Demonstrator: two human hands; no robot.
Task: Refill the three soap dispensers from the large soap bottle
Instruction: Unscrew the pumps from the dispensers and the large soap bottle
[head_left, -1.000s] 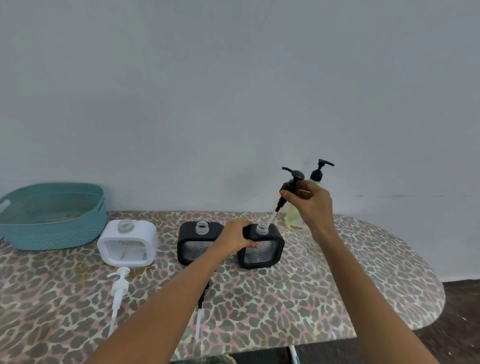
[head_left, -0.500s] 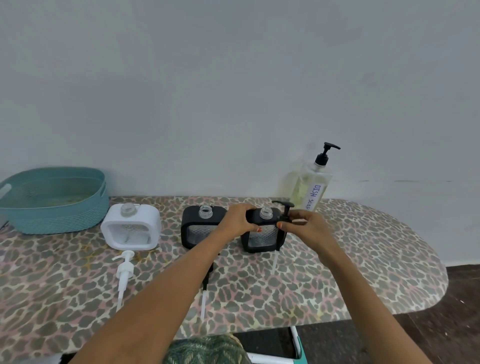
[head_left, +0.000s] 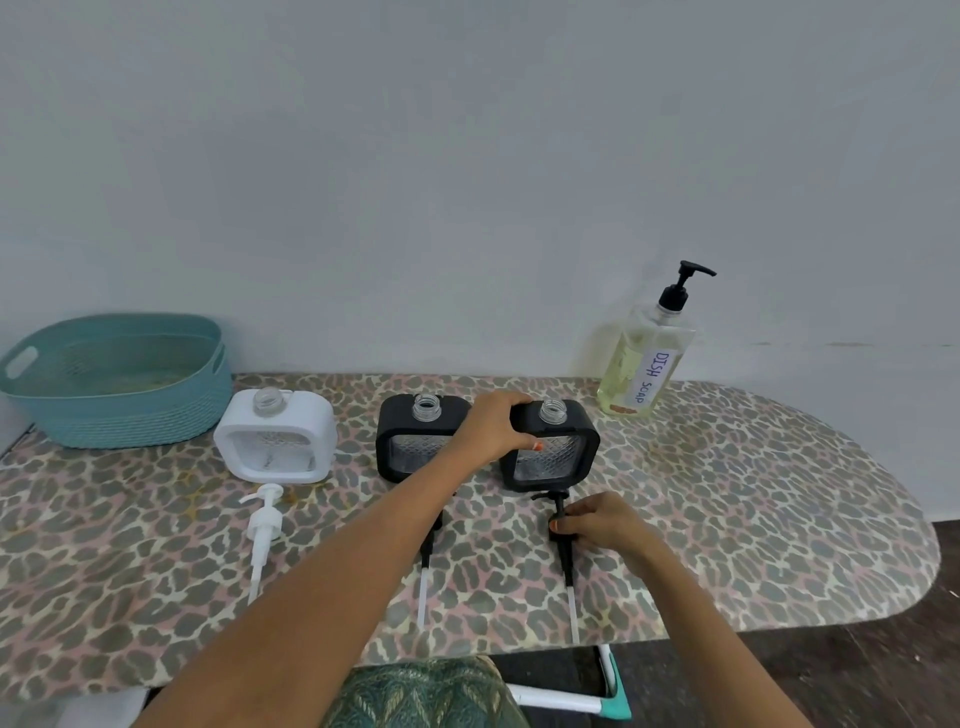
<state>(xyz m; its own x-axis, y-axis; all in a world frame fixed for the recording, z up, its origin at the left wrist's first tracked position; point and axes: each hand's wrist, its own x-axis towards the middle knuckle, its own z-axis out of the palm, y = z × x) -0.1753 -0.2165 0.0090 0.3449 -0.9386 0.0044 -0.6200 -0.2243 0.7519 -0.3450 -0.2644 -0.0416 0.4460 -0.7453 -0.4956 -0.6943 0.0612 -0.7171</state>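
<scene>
Three square dispensers stand open-necked in a row: a white one (head_left: 278, 439), a black middle one (head_left: 415, 436) and a black right one (head_left: 558, 447). My left hand (head_left: 496, 426) grips the right black dispenser's top left corner. My right hand (head_left: 597, 522) pinches a black pump (head_left: 566, 561) that lies on the table in front of that dispenser. A white pump (head_left: 262, 530) and a second black pump (head_left: 424, 577) lie before the other two. The large bottle (head_left: 641, 364) labelled DISH SOAP, with pale yellow soap and a black pump, stands at the back right.
A teal basket (head_left: 117, 379) sits at the back left of the leopard-print table (head_left: 753, 519). A plain wall runs right behind the table. The table's rounded right end and front edge drop to a dark floor, with a white and teal frame (head_left: 597, 696) below.
My right hand lifted the black pump out of the right dispenser, carried it down past the side and laid it on the table in front. My left hand kept its hold.
</scene>
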